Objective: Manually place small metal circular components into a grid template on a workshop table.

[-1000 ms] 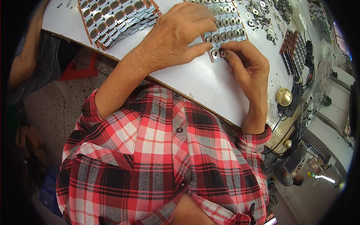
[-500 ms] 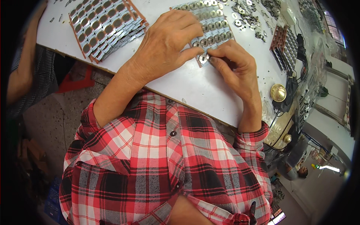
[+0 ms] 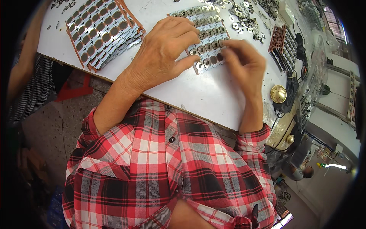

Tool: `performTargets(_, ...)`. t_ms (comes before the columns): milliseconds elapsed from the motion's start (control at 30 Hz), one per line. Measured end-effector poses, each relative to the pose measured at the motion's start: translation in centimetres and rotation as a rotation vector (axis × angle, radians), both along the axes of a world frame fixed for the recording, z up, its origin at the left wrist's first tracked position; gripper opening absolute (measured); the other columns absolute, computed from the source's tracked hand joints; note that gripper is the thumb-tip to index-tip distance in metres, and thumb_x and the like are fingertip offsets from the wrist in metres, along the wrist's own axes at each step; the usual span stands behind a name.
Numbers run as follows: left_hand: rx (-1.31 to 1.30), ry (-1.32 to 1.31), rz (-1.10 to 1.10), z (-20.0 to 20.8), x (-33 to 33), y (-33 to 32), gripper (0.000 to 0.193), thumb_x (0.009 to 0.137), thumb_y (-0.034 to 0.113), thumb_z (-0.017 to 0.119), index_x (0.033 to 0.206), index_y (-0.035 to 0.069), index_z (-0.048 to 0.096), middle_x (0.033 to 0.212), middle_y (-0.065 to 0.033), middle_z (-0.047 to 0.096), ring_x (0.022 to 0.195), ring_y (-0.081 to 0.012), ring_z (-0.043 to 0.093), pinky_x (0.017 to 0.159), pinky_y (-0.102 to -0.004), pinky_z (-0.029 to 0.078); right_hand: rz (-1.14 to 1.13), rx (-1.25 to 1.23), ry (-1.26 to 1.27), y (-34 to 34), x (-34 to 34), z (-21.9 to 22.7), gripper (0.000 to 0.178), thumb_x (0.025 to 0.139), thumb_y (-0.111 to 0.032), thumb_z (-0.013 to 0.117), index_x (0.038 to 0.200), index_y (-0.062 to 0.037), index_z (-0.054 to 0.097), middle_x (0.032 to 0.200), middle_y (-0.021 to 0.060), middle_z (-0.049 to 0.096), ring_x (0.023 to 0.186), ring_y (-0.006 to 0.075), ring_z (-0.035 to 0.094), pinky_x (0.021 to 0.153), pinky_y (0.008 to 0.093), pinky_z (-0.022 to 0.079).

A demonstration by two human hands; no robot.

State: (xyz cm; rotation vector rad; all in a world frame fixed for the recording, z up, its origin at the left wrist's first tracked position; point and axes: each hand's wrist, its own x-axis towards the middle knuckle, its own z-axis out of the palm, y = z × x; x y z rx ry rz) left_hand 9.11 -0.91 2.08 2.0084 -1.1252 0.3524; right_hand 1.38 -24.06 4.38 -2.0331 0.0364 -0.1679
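A light-blue circuit board panel (image 3: 227, 35) with an orange-brown edge lies on the white table, bearing rows of round metal clips. Two dark round spots show bare near its lower right corner. My left hand (image 3: 164, 49) rests over the panel's left side, thumb apart from the bent fingers, thumb tip beside a clip in the lower rows. At the right edge, my right hand (image 3: 247, 63) is smeared by motion, thumb and forefinger close to the dark spots. Whether anything is between those fingertips cannot be made out.
A stack of similar panels (image 3: 101, 32) with dark round spots lies to the left. Loose metal clips (image 3: 244, 17) are scattered beyond the panel. Filled panels (image 3: 284, 47) stand at the right, near a brass-coloured dome (image 3: 278, 94) and cables. Another person's arm (image 3: 28, 57) is at far left.
My right hand has shifted right and off the lower clip it was touching, uncovering the panel's lower right corner. My left hand stays on the panel. The whole view has moved slightly.
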Motion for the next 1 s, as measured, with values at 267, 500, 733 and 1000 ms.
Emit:
performTargets(267,0.007,-0.025,-0.004,-0.2,-0.2,-0.1,0.037,0.071,0.009,0.085,0.104,0.004,0.069,0.119,-0.0115,0.070,0.121,-0.0318,0.063,0.105,-0.0463,0.048,-0.138,-0.766,-0.252,-3.0,3.1,-0.7,0.023,0.094,-0.009,0.071,0.116,-0.0126,0.074,0.100,-0.0004,0.067,0.067,0.0077,0.056,0.064,0.0230,0.047)
performTargets(500,0.008,-0.035,0.001,-0.3,-0.2,0.0,0.036,0.071,0.009,0.085,0.104,0.004,0.069,0.119,-0.0108,0.071,0.121,-0.0307,0.063,0.106,-0.0459,0.048,-0.126,-0.189,-0.090,-4.7,1.6,-0.4,0.014,0.092,-0.003,0.073,0.105,-0.0011,0.073,0.084,-0.0042,0.064,0.070,0.0023,0.055,0.062,0.0202,0.042)
performTargets(733,0.012,-0.036,-0.009,-0.1,-0.1,-0.1,0.038,0.070,0.007,0.086,0.104,0.004,0.070,0.117,-0.0108,0.071,0.121,-0.0306,0.064,0.108,-0.0471,0.048,-0.240,0.121,-0.066,-5.0,0.3,0.9,0.010,0.093,-0.004,0.073,0.101,0.0013,0.074,0.087,0.0013,0.069,0.063,0.0057,0.057,0.054,0.0217,0.042)
performTargets(1000,0.016,-0.029,-0.007,-0.2,0.0,-0.1,0.039,0.069,0.007,0.086,0.105,0.004,0.070,0.117,-0.0108,0.072,0.121,-0.0307,0.064,0.108,-0.0476,0.048,-0.087,0.469,0.047,-3.3,0.1,1.1,0.035,0.095,-0.004,0.071,0.127,0.0080,0.064,0.091,0.0117,0.074,0.076,0.0160,0.074,0.066,0.0264,0.064)
